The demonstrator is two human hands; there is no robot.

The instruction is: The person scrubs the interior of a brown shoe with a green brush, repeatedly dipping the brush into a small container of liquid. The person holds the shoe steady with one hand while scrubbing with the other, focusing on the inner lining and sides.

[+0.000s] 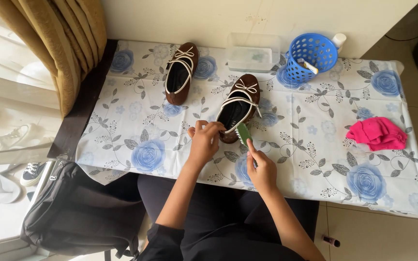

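Nearest, both forearms reach up from the person's lap over the near table edge, elbows low, wrists bent fwd. Right hand [262,170] is closed around a small green brush [243,133], index finger laid along its back, bristle end up against the heel of the brown shoe [237,107]. Left hand [203,141] sits just left of that, fingers curled onto the heel rim w/ a pinch-type hold, steadying the shoe. Shoe lies mid-table on the floral cloth [136,121], toe pointing far, white laces tied in a bow. Prob. light, suede-like upper, soft at the sides but stiffer at heel & sole, so the heel rim looks like the sensible place to hold; nap likely marks easily, so light strokes. Brush looks light, rigid plastic, easy to hold short. Farther left, second brown shoe [181,72] lies apart, untouched. Far edge: clear plastic tub [253,52] by the wall, blue perforated basket [309,57] to its right, tipped, w/ small items inside. Right side, well apart, a crumpled pink cloth [377,133]. Dark backpack [78,212] on the floor near left.
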